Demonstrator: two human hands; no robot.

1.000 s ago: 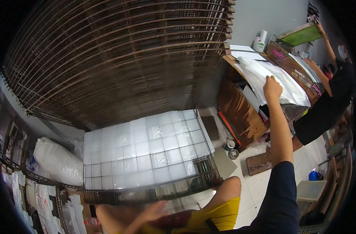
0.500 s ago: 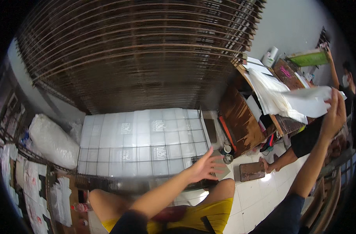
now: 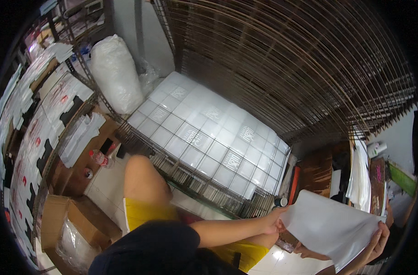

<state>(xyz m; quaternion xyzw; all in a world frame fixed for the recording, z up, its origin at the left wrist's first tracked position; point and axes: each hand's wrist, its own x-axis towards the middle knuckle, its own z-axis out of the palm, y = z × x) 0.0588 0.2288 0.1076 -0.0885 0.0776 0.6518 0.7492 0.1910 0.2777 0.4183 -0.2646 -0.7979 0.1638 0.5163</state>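
Observation:
A translucent white plastic sheet (image 3: 328, 224) is stretched between my two hands at the lower right; I cannot tell whether it is a single sheet or a flat bag. My left hand (image 3: 274, 222) pinches its left edge. My right hand (image 3: 377, 240) has the right edge, near the upper right corner. To the left lies a wire rack shelf (image 3: 170, 176) covered with rows of similar white plastic pieces (image 3: 218, 137), several with a white print. The sheet sags a little and partly hides the floor and a co-worker's bare foot (image 3: 309, 253) behind it.
Many raised wire rack shelves (image 3: 282, 59) stand tilted above the laid one. A worn wooden cabinet (image 3: 316, 167) carries a white stack (image 3: 359, 178) at right, near a green panel (image 3: 402, 178). A stuffed white sack (image 3: 116, 75), a cardboard box (image 3: 76, 229) and a bottle (image 3: 99, 158) are at left.
My right hand has brought the sheet down from beside the white stack. My left hand has closed on its other edge. The view has turned left and tilted.

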